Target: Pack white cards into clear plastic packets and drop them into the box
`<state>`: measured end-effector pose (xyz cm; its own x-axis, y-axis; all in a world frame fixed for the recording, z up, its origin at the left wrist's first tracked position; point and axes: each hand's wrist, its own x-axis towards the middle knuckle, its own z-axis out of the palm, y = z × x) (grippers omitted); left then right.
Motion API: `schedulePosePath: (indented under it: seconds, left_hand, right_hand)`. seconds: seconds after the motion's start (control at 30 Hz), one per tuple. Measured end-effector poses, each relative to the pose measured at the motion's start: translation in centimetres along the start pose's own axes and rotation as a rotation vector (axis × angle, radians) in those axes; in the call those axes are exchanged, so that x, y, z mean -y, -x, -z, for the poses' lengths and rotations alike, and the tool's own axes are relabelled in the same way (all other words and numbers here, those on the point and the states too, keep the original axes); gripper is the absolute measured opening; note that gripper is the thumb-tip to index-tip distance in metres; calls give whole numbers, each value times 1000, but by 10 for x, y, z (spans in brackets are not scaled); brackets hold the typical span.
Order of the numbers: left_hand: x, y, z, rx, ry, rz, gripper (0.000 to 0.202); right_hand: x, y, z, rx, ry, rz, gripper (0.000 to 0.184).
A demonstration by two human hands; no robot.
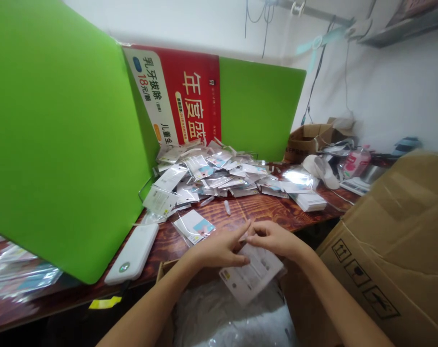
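A white printed card in a clear plastic sleeve is tilted over an open carton, between my two hands. My left hand grips its upper left part, with the thumb lying across the front. At the top edge, my right hand is closed in a pinch on the same sleeved card; its fingertips partly hide what is there. Beneath, the carton holds a greyish clear plastic mass. Another sleeved card lies on the table just beyond my left hand.
A heap of sleeved cards covers the back of the wooden table. Green boards stand behind and left. A white power bank lies near the front edge. A large cardboard box rises at right. A card stack sits right of the heap.
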<state>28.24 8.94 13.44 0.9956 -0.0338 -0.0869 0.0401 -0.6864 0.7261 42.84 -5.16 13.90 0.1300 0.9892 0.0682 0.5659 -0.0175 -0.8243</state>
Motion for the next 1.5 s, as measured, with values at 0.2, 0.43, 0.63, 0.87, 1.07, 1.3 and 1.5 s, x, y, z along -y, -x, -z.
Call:
schedulePosePath:
  seconds: [0.2, 0.43, 0.63, 0.87, 1.07, 1.3, 1.5]
  left_hand:
    - [6, 2, 25, -546, 215, 99, 58]
    - [33, 7, 44, -1007, 181, 384, 36]
    - [39, 1, 35, -859, -96, 449, 33]
    - [38, -22, 23, -652, -313, 536, 31]
    - [56, -74, 32, -585, -420, 671, 58]
    - [80, -83, 43, -547, -559, 643, 31]
    - [95, -63, 57, -613, -688, 692, 34]
  right_hand:
    - [12, 6, -6, 203, 101, -59, 14]
    - [30, 28, 24, -637, -664, 349, 37]
    - [31, 15, 4, -383, -764, 260, 29]
    - [21, -8, -21, -253, -584, 9, 34]
    - [28, -18, -27, -194, -473, -13, 35]
    - [25, -21, -46, -139, -158, -15, 24]
    - [27, -21, -53, -115, -236, 2, 20]
